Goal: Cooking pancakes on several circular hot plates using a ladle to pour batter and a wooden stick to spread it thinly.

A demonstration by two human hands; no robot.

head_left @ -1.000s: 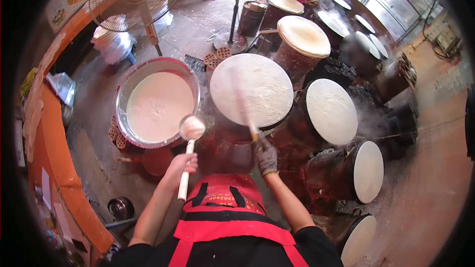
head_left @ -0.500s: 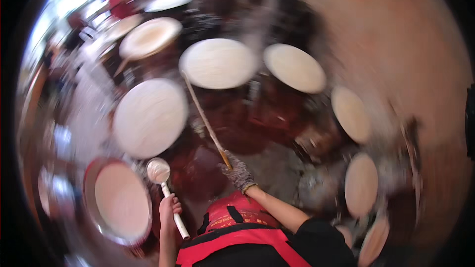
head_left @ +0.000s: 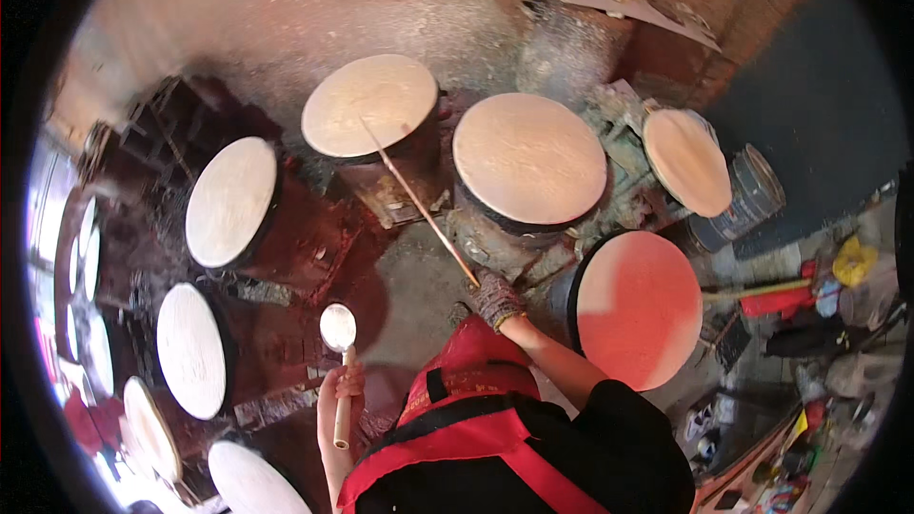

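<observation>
head view: the gloved right hand [head_left: 499,300], nearer the pale round flatbread [head_left: 369,95], grasps a slender stick [head_left: 426,209] with fingers closed round its near end; the stick's long axis slants ahead and leftward, its tip over that flatbread, though whether they touch i cannot tell. the bare left hand [head_left: 347,388], farther from it, has its fingers wrapped round a ladle [head_left: 338,327], bowl pointing ahead.

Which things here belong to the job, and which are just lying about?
In use:
- ladle, in left hand
- stick, in gloved right hand
- round griddle by the stick's tip

Apparently lying about:
- yellow item, far right
- red item nearby
</observation>
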